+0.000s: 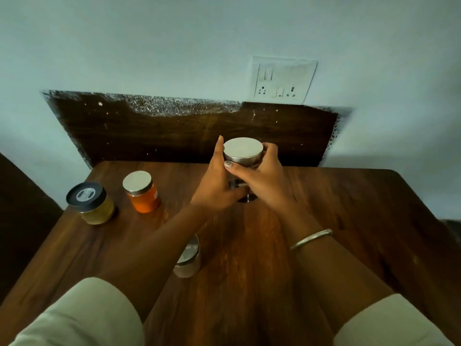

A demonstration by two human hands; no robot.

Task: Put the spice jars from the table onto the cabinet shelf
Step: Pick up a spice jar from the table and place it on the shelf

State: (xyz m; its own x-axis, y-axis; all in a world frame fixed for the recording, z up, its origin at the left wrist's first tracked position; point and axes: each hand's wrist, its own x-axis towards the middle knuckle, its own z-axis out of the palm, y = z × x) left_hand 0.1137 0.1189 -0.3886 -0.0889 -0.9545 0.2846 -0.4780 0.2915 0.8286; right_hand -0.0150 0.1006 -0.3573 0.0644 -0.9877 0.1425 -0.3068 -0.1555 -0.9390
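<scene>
Gripping a silver-lidded jar (243, 152) from both sides, the left hand (217, 188) and right hand (262, 182) close round it, near the back of the tabletop (336, 208). An orange jar (143, 193) and a black-lidded jar (91, 203) stand apart at the left. Another jar (188, 258) sits under the left forearm; lowering that arm could knock it over.

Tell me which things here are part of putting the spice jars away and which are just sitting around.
Part of the job:
- silver-lidded jar held in both hands: left hand, right hand
- orange jar
- black-lidded yellow jar
- jar under the left forearm
- table

Just there:
- wall socket panel
- bangle
</scene>
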